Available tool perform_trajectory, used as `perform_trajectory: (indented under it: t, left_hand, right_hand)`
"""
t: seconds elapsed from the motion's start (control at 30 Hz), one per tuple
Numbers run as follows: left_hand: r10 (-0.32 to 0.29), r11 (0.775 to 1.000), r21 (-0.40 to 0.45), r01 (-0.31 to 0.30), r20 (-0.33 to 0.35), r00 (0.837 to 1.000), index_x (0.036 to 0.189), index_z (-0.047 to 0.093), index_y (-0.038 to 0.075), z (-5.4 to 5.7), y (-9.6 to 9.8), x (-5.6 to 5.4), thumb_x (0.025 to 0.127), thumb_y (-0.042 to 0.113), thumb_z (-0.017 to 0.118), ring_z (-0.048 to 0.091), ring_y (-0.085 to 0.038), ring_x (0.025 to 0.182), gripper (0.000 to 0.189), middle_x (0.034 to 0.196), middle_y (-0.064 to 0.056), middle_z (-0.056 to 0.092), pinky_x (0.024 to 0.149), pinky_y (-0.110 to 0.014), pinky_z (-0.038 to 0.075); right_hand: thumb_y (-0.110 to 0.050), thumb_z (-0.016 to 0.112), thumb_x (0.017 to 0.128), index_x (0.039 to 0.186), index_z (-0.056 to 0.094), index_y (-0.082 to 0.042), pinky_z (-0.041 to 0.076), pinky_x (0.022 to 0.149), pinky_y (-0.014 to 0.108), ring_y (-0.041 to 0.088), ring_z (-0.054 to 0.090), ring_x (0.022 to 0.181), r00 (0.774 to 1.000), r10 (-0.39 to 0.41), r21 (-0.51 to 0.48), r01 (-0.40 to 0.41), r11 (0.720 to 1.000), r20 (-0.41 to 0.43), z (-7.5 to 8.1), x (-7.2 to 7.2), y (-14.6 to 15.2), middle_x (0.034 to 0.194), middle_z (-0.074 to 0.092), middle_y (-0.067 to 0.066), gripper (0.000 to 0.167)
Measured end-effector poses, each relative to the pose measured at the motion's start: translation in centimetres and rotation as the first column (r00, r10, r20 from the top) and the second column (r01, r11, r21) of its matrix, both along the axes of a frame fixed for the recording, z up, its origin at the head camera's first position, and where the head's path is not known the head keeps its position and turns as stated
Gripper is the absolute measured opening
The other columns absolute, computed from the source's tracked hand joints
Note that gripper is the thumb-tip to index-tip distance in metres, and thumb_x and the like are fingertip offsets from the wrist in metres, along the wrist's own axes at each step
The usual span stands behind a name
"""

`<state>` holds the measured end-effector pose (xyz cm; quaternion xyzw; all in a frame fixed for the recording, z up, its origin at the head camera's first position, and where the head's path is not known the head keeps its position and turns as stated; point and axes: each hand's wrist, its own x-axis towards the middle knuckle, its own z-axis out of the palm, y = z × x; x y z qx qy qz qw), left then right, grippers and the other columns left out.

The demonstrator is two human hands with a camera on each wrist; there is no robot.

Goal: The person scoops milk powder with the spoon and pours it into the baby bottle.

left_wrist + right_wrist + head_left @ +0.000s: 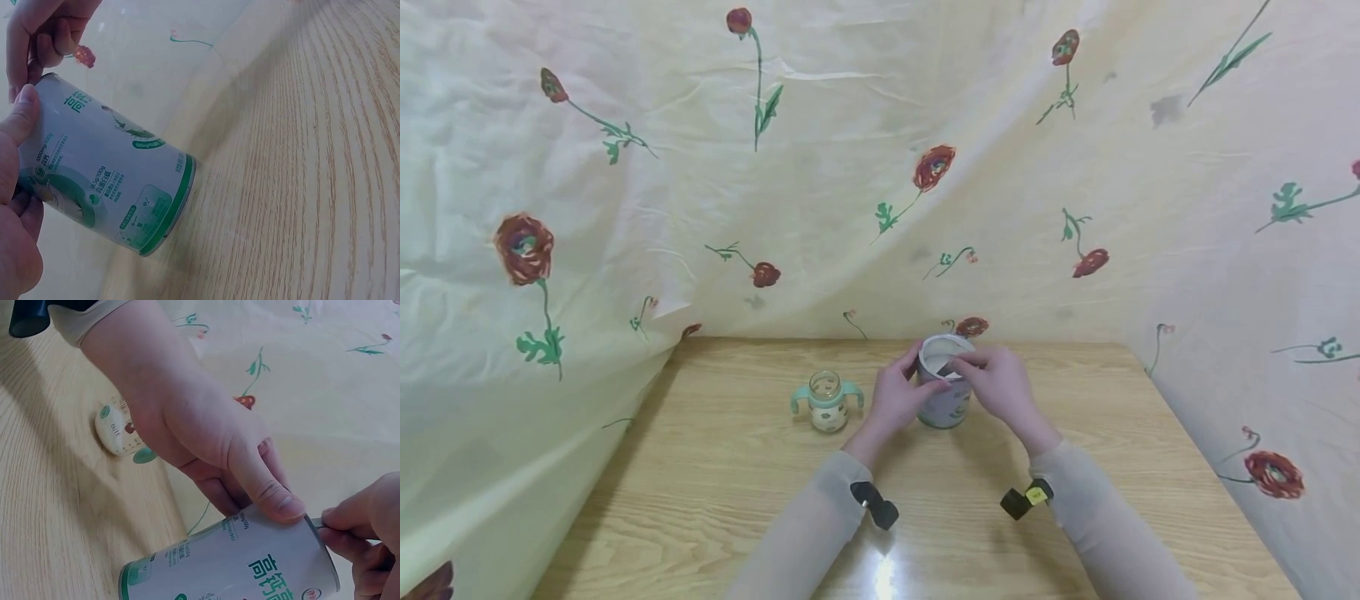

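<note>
A white tin with green print (943,410), its top uncovered, stands on the table towards the back. My left hand (897,398) grips it near the rim, thumb on the near side and fingers round the far side. At the mouth of the tin, my right hand (1000,385) pinches a small flat grey piece (317,522) between thumb and fingers. Most of that piece is hidden, so its kind cannot be told. In the left wrist view the tin's printed side (106,169) faces the camera, the left thumb lying near its rim.
Left of the tin stands a glass baby bottle (828,414) with two mint-green handles and an open top. The wooden table (700,500) ends at a hanging flowered cloth (820,208) behind and at the sides. Each wrist wears a small black camera.
</note>
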<state>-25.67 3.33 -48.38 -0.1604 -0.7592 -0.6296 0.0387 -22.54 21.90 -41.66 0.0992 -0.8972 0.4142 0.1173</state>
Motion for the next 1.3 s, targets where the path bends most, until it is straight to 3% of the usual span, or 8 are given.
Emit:
perform_trajectory:
  t: [0.13, 0.27, 0.4, 0.63, 0.8, 1.07, 1.3]
  left_hand:
    - [0.009, 1.0, -0.013, -0.009, 0.009, 1.0, 0.161, 0.049, 0.009, 0.0, 0.1, 0.0, 0.087, 0.026, 0.092, 0.05, -0.023, 0.147, 0.087, 0.161, -0.008, 0.051, 0.119, -0.04, 0.045]
    - [0.013, 1.0, -0.01, -0.013, 0.022, 1.0, 0.161, 0.049, 0.009, 0.0, 0.1, 0.1, 0.087, 0.026, 0.093, 0.05, -0.024, 0.147, 0.088, 0.161, -0.008, 0.051, 0.119, -0.041, 0.044]
    - [0.024, 1.0, -0.013, -0.024, 0.025, 0.999, 0.16, 0.049, 0.011, 0.0, 0.1, 0.1, 0.086, 0.026, 0.093, 0.05, -0.023, 0.147, 0.087, 0.161, -0.006, 0.052, 0.119, -0.039, 0.044]
    - [0.025, 1.0, -0.015, -0.025, 0.027, 0.999, 0.16, 0.05, 0.011, 0.2, 0.0, 0.2, 0.087, 0.025, 0.092, 0.05, -0.024, 0.148, 0.086, 0.161, -0.007, 0.052, 0.119, -0.039, 0.044]
    - [0.017, 1.0, -0.017, -0.017, 0.019, 1.0, 0.161, 0.049, 0.011, 0.2, 0.0, 0.1, 0.086, 0.027, 0.093, 0.049, -0.024, 0.148, 0.088, 0.161, -0.006, 0.051, 0.119, -0.039, 0.044]
    - [0.004, 1.0, -0.003, -0.004, -0.008, 1.0, 0.16, 0.049, 0.008, -0.1, 0.0, 0.0, 0.086, 0.024, 0.093, 0.049, -0.025, 0.147, 0.088, 0.161, -0.008, 0.051, 0.119, -0.038, 0.044]
    - [0.003, 1.0, -0.005, -0.003, -0.002, 1.0, 0.16, 0.049, 0.008, -0.2, 0.1, 0.2, 0.086, 0.026, 0.093, 0.05, -0.025, 0.147, 0.088, 0.161, -0.007, 0.051, 0.119, -0.039, 0.045]
  right_hand:
    - [-0.024, 0.074, 0.104, 0.113, 0.082, -0.001, 0.052, 0.069, 0.029, 0.024, 0.066, 0.086, 0.997, -0.052, -0.116, 0.058, 0.992, 0.056, -0.3, 0.4, 0.6, 0.109, 0.08, 0.015, 0.027]
    - [-0.03, 0.074, 0.104, 0.12, 0.08, 0.0, 0.054, 0.093, 0.04, 0.029, 0.069, 0.112, 0.985, -0.103, -0.242, 0.134, 0.961, 0.138, -0.8, 0.8, 1.3, 0.117, 0.079, 0.016, 0.035]
    - [-0.031, 0.077, 0.102, 0.119, 0.081, -0.001, 0.051, 0.105, 0.046, 0.03, 0.069, 0.118, 0.979, -0.134, -0.326, 0.178, 0.928, 0.153, -1.4, 1.0, 1.7, 0.118, 0.079, 0.015, 0.034]
    - [-0.037, 0.077, 0.102, 0.115, 0.083, -0.006, 0.056, 0.096, 0.036, 0.021, 0.073, 0.108, 0.97, -0.229, -0.363, 0.242, 0.9, 0.081, -2.8, 1.5, 1.9, 0.111, 0.081, 0.009, 0.034]
    - [-0.036, 0.077, 0.101, 0.115, 0.082, -0.005, 0.055, 0.089, 0.024, 0.011, 0.073, 0.101, 0.951, -0.295, -0.44, 0.305, 0.844, 0.094, -3.6, 2.0, 1.6, 0.108, 0.082, 0.007, 0.034]
    - [-0.035, 0.08, 0.099, 0.114, 0.081, -0.001, 0.053, 0.092, 0.024, 0.012, 0.072, 0.102, 0.935, -0.337, -0.581, 0.336, 0.741, 0.111, -4.5, 2.4, 1.0, 0.106, 0.082, 0.001, 0.037]
    - [-0.029, 0.08, 0.1, 0.114, 0.081, 0.001, 0.057, 0.086, 0.019, 0.009, 0.074, 0.097, 0.917, -0.393, -0.625, 0.346, 0.7, 0.066, -5.3, 2.5, 0.5, 0.1, 0.082, -0.001, 0.034]
